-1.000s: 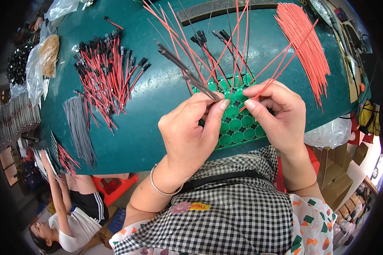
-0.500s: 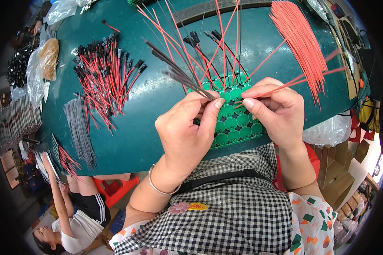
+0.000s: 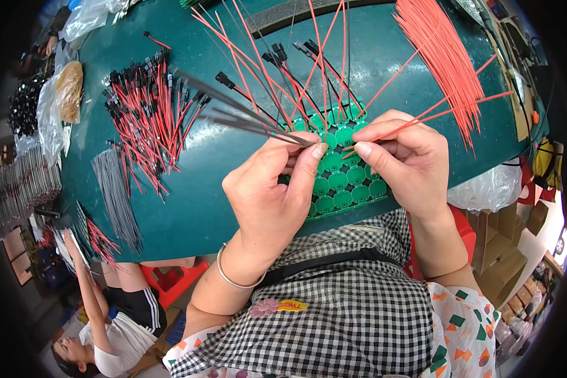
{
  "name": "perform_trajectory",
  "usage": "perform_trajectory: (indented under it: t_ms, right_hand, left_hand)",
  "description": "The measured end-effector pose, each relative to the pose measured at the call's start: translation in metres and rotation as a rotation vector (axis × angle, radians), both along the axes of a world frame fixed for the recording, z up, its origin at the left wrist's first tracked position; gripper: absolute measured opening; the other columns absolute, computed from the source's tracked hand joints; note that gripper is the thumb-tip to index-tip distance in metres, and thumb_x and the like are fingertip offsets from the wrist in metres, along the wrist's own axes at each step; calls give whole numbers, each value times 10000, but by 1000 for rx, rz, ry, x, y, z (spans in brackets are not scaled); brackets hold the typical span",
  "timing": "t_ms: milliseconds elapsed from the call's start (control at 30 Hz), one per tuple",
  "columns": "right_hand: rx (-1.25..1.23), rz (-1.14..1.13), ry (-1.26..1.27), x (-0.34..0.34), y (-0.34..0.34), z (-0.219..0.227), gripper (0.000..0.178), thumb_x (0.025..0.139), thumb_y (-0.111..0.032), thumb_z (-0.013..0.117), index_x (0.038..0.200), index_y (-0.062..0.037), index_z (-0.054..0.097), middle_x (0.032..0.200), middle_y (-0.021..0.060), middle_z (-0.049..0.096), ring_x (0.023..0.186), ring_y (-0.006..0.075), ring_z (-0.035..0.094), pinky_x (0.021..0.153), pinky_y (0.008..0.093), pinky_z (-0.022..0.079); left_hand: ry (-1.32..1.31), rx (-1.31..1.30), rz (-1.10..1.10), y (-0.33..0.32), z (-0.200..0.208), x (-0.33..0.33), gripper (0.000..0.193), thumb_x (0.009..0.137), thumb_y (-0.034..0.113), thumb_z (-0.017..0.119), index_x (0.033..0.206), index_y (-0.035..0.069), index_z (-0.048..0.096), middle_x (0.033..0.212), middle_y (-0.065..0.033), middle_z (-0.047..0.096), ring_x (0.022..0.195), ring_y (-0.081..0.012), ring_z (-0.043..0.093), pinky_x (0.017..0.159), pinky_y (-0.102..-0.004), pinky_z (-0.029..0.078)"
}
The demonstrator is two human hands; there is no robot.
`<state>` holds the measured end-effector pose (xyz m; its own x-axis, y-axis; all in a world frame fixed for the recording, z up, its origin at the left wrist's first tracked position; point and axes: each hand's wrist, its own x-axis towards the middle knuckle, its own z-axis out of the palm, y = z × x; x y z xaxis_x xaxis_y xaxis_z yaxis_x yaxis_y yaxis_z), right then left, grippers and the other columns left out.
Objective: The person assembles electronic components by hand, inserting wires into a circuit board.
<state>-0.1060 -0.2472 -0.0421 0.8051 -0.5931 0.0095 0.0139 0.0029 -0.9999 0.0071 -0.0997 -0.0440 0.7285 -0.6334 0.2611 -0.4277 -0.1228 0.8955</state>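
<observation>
A panel of joined green circuit boards (image 3: 339, 181) lies on the table in front of me. Red and black wires, some ending in black connectors (image 3: 277, 55), rise from its far rows. Over the panel's left part, my left hand (image 3: 274, 179) pinches several black wires (image 3: 246, 120) between thumb and fingertips; their long ends fan out to the far left. My right hand (image 3: 406, 160) pinches a couple of red wires (image 3: 450, 106) whose short tips point left over the boards and whose long ends run out to the right. The two sets of fingertips are a small gap apart.
Red-and-black connector leads (image 3: 148, 113) are heaped on the green table (image 3: 195, 201), beside a bundle of grey wires (image 3: 114, 195). A thick sheaf of red wires (image 3: 444, 69) lies at far right. A dark bar (image 3: 296, 17) crosses the far side. Another person (image 3: 110, 327) sits at lower left.
Both hands have shifted slightly left, the left one more. The black wires in it have swung left and lower. In the picture, the panel and its wires also sit a little further left.
</observation>
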Motion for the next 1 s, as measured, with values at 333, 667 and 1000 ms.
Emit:
perform_trajectory:
  t_ms: [333,667,1000]
  right_hand:
    - [-14,3,5,0,0,-1,68,807,75,710,872,56,712,930,113,693,765,111,655,591,197,528]
    - [-24,0,-21,0,0,-3,63,807,80,705,864,56,709,919,111,699,766,102,654,594,198,528]
    - [-154,-42,9,0,-2,-3,73,794,71,711,863,48,717,892,107,706,726,103,651,574,199,510]
  left_hand:
    - [8,7,49,-1,3,-3,100,808,-48,753,864,-66,672,855,-115,736,669,-149,709,582,-239,565]
    - [-87,49,8,3,-2,-1,113,871,-7,728,965,-55,685,870,-95,725,667,-107,679,596,-215,556]
    - [-165,114,35,2,-4,0,165,809,-33,755,963,-40,696,818,-111,727,645,-136,686,573,-243,544]
